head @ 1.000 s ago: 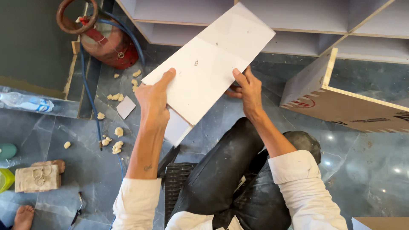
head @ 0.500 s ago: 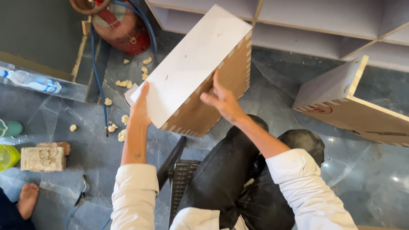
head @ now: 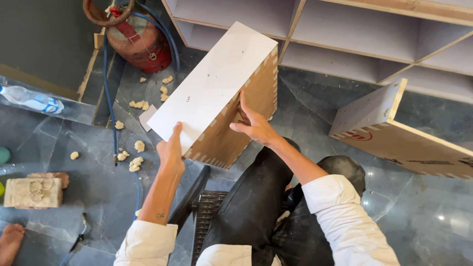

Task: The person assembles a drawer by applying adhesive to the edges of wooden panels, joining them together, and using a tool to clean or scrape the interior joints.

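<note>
Left hand [head: 171,150] and right hand [head: 253,125] grip the tilted wooden box [head: 217,88] between them

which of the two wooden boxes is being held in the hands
The white-topped box at centre, gripped by both hands; the other box lies untouched on the floor at right.
</note>
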